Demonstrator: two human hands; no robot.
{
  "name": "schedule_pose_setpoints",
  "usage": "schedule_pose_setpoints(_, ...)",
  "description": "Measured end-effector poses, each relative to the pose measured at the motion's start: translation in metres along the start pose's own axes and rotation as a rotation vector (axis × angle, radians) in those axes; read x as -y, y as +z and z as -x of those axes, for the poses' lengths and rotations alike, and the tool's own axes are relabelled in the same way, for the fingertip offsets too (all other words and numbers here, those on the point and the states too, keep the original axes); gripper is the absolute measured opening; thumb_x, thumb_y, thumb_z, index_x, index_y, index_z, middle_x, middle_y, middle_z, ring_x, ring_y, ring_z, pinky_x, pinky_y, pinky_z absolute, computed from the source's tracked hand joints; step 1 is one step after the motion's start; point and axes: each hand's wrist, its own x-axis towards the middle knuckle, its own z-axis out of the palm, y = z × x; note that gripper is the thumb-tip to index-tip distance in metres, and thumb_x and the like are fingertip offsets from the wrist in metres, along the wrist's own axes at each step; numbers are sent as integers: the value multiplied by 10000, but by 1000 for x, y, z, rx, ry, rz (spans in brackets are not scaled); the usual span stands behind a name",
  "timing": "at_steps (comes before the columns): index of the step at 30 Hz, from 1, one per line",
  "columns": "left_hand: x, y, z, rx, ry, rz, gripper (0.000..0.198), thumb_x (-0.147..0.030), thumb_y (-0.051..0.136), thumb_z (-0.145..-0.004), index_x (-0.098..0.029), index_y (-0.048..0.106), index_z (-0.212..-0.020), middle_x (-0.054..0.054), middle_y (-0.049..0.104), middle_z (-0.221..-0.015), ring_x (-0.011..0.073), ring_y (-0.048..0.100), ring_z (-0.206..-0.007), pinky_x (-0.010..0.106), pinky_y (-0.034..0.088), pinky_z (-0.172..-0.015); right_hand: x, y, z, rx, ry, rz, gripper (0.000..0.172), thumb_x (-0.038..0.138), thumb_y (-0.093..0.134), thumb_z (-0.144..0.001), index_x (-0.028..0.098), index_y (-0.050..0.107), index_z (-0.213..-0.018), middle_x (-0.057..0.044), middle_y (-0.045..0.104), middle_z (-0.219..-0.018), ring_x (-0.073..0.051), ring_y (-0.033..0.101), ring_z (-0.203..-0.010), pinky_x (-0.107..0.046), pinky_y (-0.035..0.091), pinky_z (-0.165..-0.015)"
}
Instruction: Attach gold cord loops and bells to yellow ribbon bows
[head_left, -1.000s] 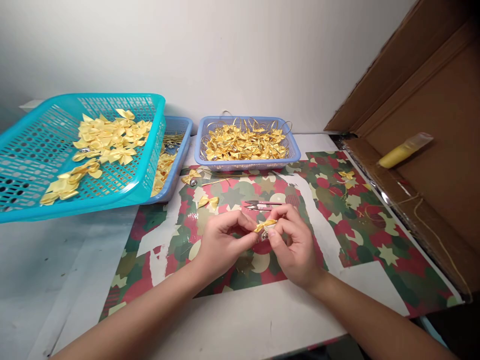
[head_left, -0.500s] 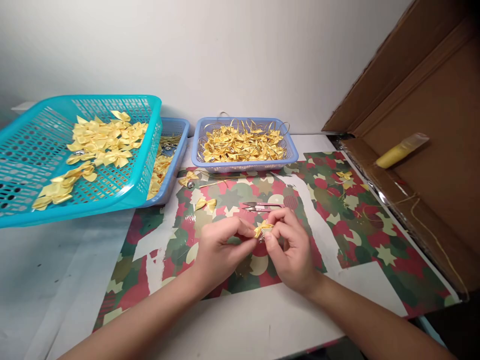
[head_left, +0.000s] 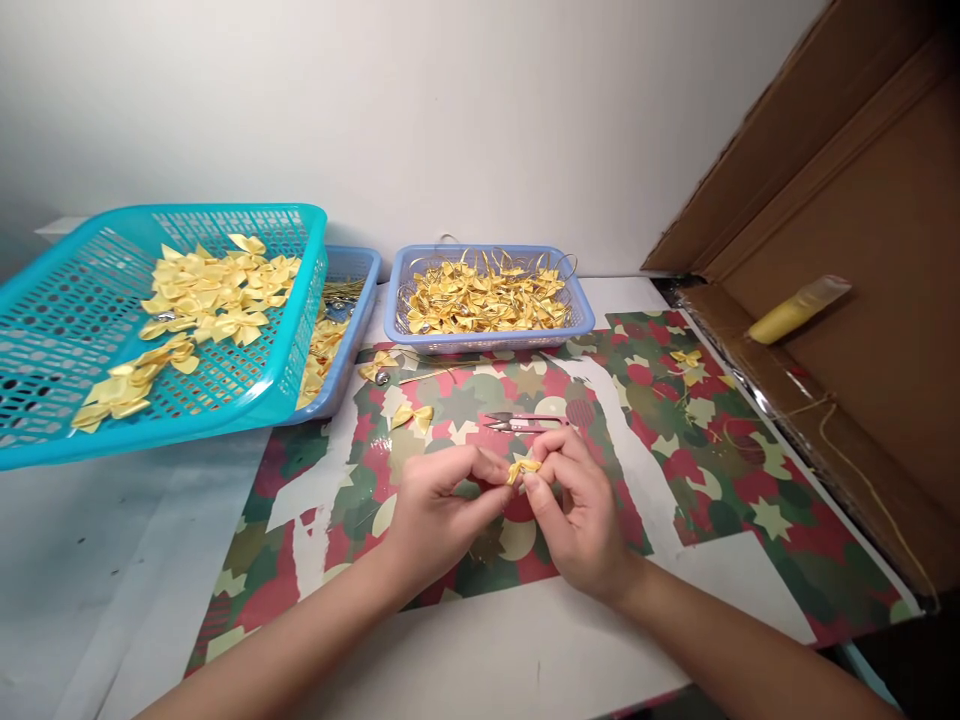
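Observation:
Between my two hands is a small yellow ribbon bow (head_left: 523, 468), held just above the patterned sheet. My left hand (head_left: 448, 498) pinches its left end between thumb and fingers. The fingertips of my right hand (head_left: 576, 500) close on its right side, covering part of it. Just beyond my fingers lies a pair of thread snips (head_left: 525, 423), blades toward the left. Another yellow bow (head_left: 412, 416) rests on the sheet to the left of the snips. Farther back is a bow with a small silver bell (head_left: 382, 377), beside some gold cord (head_left: 435, 373).
A turquoise basket (head_left: 300, 385) of yellow bows stands at the left, over a blue basket (head_left: 352, 345). Another blue basket (head_left: 487, 342) at the back holds bows with gold loops. Cardboard (head_left: 862, 220) walls the right side, with a yellow-filled tube (head_left: 799, 310) sticking out.
The bow between my fingers has turned and looks more folded; the silver bell beneath it no longer shows. Both hands keep their pinch in nearly the same place. The view has tilted up slightly.

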Motion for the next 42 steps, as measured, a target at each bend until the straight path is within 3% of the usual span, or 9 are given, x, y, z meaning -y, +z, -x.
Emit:
schedule_pose_setpoints(11, 0, 2, 5, -9, 194, -113, 156, -40, 672, -742, -172, 611, -685, 15, 727, -664, 122, 681, -588, 197, 551, -557, 0, 0, -1, 10, 50, -18, 264, 149, 456, -902, 198, 400, -648, -16, 459, -786, -158, 454, -787, -311, 388, -693)
schedule_pose_setpoints(17, -1, 0, 3, -72, 90, -60, 148, -63, 684, -736, -178, 611, -676, 10, 724, -655, 133, 695, -587, 202, 571, -556, 0, -4, -6, -5, -12, -23, 217, 199, 624, -827, 203, 510, -644, -5, 523, -774, -160, 511, -777, -332, 422, -735)
schedule_pose_setpoints(23, -4, -1, 0, -51, 90, -4, 137, -79, 700, -736, -177, 624, -677, 23, 731, -659, 146, 698, -584, 216, 572, -544, -5, -7, -7, -69, -20, -117, 130, 206, 653, -829, 243, 529, -820, -3, 573, -781, -173, 547, -794, -337, 471, -728)
schedule_pose_setpoints(28, -4, -1, 1, -47, 22, 21, 158, -45, 684, -727, -177, 613, -677, 18, 731, -667, 144, 698, -594, 214, 564, -549, -10, -8, -8, -33, -64, -127, 298, 318, 795, -711, 252, 566, -891, -2, 583, -820, -176, 545, -783, -333, 475, -710)
schedule_pose_setpoints(31, -4, -1, 1, -30, 3, 35, 158, -53, 685, -735, -179, 608, -679, 11, 727, -666, 139, 695, -599, 211, 561, -559, -10, -7, -8, -35, -84, -128, 260, 266, 804, -708, 256, 590, -855, 12, 588, -771, -170, 550, -762, -326, 471, -700)
schedule_pose_setpoints(36, -3, -1, 0, -5, 110, -6, 165, -53, 670, -747, -179, 597, -671, 6, 720, -651, 122, 678, -574, 189, 538, -542, -12, -4, -9, -62, -6, -181, 183, 235, 739, -768, 235, 563, -716, 18, 584, -674, -165, 553, -714, -322, 475, -691)
schedule_pose_setpoints(42, 2, -7, -5, 26, 263, -197, 169, -95, 611, -810, -193, 580, -675, 5, 703, -646, 127, 661, -577, 215, 521, -560, -10, -8, -18, 111, 127, -165, 160, 365, 588, -885, 223, 660, -878, -44, 653, -897, -201, 594, -917, -353, 466, -823)
